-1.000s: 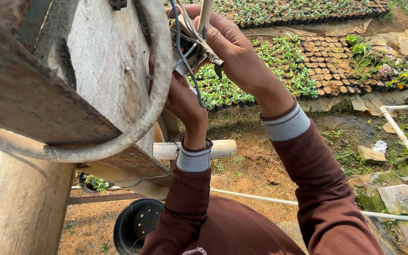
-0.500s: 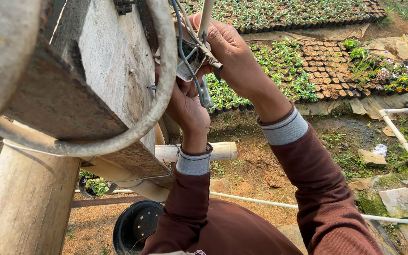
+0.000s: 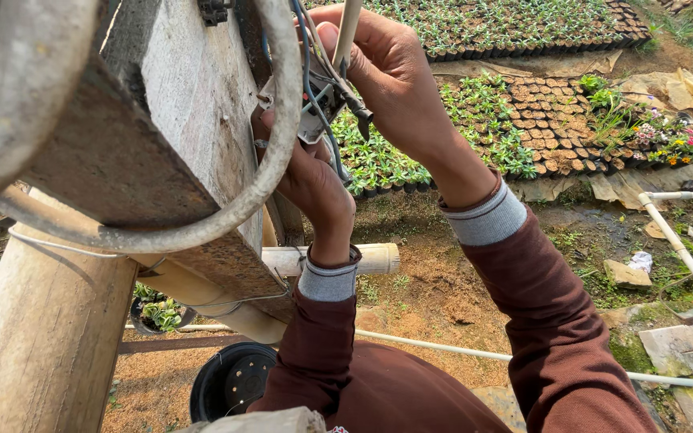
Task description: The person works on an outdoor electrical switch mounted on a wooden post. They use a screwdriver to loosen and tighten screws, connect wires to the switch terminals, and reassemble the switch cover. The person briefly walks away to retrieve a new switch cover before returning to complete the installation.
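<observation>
Both hands are raised against a weathered wooden beam (image 3: 178,120). My right hand (image 3: 399,76) is closed around a bundle of wires (image 3: 326,96), blue, grey and black, beside a pale thin pipe (image 3: 346,32) that runs upward. My left hand (image 3: 310,180) is underneath, its fingers curled on a small grey electrical fitting (image 3: 310,120) fixed at the beam's edge. The wires hang down between the two hands. Both sleeves are maroon with grey cuffs. A thick grey hose (image 3: 278,152) loops around the beam.
A round wooden post (image 3: 42,345) stands at the lower left. Below lie bare soil, white pipes (image 3: 683,252), a short bamboo-coloured tube (image 3: 362,258) and a black plastic pot (image 3: 230,385). Beds of several small potted seedlings (image 3: 515,120) fill the ground beyond.
The view has shifted slightly, so the beam and hose sit closer. My right hand has turned a little on the wires and my left hand stays on the fitting.
</observation>
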